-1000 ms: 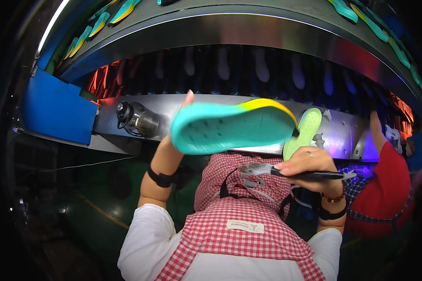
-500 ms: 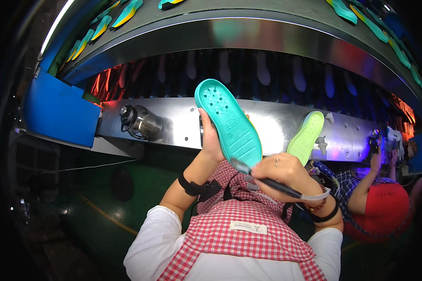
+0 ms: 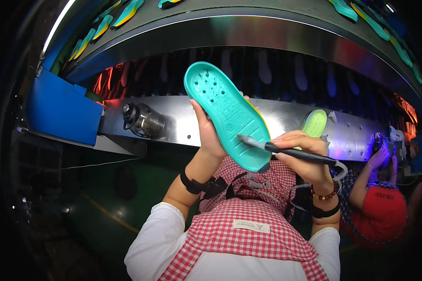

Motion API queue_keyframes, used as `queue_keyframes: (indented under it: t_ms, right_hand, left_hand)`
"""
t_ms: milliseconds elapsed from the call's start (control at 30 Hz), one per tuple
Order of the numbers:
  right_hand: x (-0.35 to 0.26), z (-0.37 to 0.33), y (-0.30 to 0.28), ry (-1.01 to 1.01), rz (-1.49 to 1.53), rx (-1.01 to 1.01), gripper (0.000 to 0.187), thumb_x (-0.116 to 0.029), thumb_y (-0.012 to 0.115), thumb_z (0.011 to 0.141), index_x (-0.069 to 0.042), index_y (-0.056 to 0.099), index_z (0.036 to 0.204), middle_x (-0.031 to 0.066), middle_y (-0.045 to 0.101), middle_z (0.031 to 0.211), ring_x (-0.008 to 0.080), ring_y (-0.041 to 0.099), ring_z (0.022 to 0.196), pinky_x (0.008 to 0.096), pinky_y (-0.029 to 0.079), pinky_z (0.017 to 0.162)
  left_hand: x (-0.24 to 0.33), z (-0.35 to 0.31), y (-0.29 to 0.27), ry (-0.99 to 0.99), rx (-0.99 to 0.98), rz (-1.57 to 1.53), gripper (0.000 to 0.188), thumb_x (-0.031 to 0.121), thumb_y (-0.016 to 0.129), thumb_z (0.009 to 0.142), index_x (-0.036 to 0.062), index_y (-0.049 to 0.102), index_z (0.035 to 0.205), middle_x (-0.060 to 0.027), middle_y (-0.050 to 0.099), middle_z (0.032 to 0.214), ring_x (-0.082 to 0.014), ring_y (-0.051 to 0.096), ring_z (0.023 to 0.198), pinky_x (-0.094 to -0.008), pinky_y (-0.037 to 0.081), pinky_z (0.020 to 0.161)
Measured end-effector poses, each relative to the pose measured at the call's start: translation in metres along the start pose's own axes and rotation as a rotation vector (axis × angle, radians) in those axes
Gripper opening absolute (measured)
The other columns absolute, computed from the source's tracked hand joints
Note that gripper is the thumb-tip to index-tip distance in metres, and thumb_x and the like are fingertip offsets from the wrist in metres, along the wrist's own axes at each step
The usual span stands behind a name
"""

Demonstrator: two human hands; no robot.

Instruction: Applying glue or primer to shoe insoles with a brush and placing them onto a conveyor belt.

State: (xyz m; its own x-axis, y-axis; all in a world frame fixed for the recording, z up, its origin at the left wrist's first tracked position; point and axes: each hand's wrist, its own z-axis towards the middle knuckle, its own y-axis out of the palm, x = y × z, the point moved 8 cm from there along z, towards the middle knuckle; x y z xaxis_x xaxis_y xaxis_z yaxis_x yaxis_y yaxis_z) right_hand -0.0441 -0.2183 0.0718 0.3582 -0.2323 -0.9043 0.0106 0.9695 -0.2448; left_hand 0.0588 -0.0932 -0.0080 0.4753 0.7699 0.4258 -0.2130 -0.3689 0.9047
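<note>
My left hand [image 3: 210, 133] holds a teal shoe sole [image 3: 234, 122] from beneath, its thumb along the near side and fingertips showing past the far edge. The sole's hollow inner face is up, with small holes at one end, ridges at the other and a yellow stripe along one side. In my right hand [image 3: 302, 152] is a black-handled brush [image 3: 286, 150], with a clear tube trailing from its back end. Its bristles touch the ridged part of the sole. A lime-green sole [image 3: 315, 124] lies on the metal ledge, partly behind my right hand.
A dark water bottle [image 3: 144, 121] stands on the metal ledge [image 3: 178, 114] at left, beside a blue machine housing [image 3: 65, 110]. Beyond runs a conveyor belt [image 3: 267, 18] carrying more teal-and-yellow soles [image 3: 128, 13]. At right a co-worker in a red cap [image 3: 380, 210] reaches over the ledge.
The brush has moved from the sole's near end onto its ridged surface. The teal sole has shifted slightly up and tilted more, and my right hand has opened its pose around the handle.
</note>
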Motion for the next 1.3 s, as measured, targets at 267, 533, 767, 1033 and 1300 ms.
queue_keyframes:
  t_ms: [267,533,767,1033,1300]
  right_hand:
    - [0.022,-0.007,-0.001,0.165,0.469,-0.073,0.018,0.004,0.065,0.069,0.001,0.064,0.087,0.0146,0.064,0.093,0.0264,0.055,0.102,0.0406,0.041,0.092]
    - [0.032,-0.012,0.024,0.31,0.679,0.092,0.017,0.004,0.058,0.078,0.004,0.058,0.095,0.0166,0.061,0.098,0.021,0.059,0.095,0.0318,0.046,0.087]
    - [0.002,0.004,0.018,0.07,0.228,-0.01,0.019,0.006,0.061,0.075,0.003,0.061,0.093,0.0155,0.063,0.096,0.0198,0.061,0.09,0.029,0.048,0.08]
    - [-0.011,0.017,0.009,-0.043,0.085,-0.168,0.017,0.004,0.064,0.071,0.002,0.064,0.088,0.0149,0.065,0.089,0.022,0.064,0.085,0.0293,0.05,0.076]
    - [-0.036,0.005,0.034,-0.127,0.088,-0.309,0.018,0.005,0.067,0.066,0.002,0.063,0.084,0.015,0.065,0.087,0.0262,0.064,0.083,0.034,0.051,0.076]
  left_hand:
    - [0.025,0.0,0.044,0.011,-0.254,-0.066,0.081,0.07,0.036,0.078,0.0032,0.042,0.123,-0.0169,0.051,0.117,-0.031,0.049,0.109,-0.0526,0.036,0.095]
    - [-0.013,-0.024,0.044,-0.094,-0.072,-0.07,0.063,0.05,0.024,0.09,0.0039,0.032,0.133,-0.0174,0.042,0.13,-0.0324,0.046,0.115,-0.0519,0.033,0.099]
    - [-0.007,-0.015,0.041,-0.049,-0.08,-0.045,0.062,0.049,0.025,0.09,0.0043,0.033,0.132,-0.019,0.04,0.13,-0.0359,0.043,0.117,-0.0551,0.032,0.098]
    - [0.006,-0.013,0.04,-0.064,-0.119,0.038,0.052,0.037,0.033,0.091,-0.0006,0.038,0.127,-0.0189,0.053,0.116,-0.0282,0.056,0.101,-0.0404,0.044,0.091]
    - [0.015,-0.009,0.045,-0.098,-0.125,0.105,0.048,0.033,0.036,0.09,-0.0034,0.043,0.122,-0.0204,0.056,0.11,-0.0277,0.059,0.097,-0.0383,0.048,0.085]
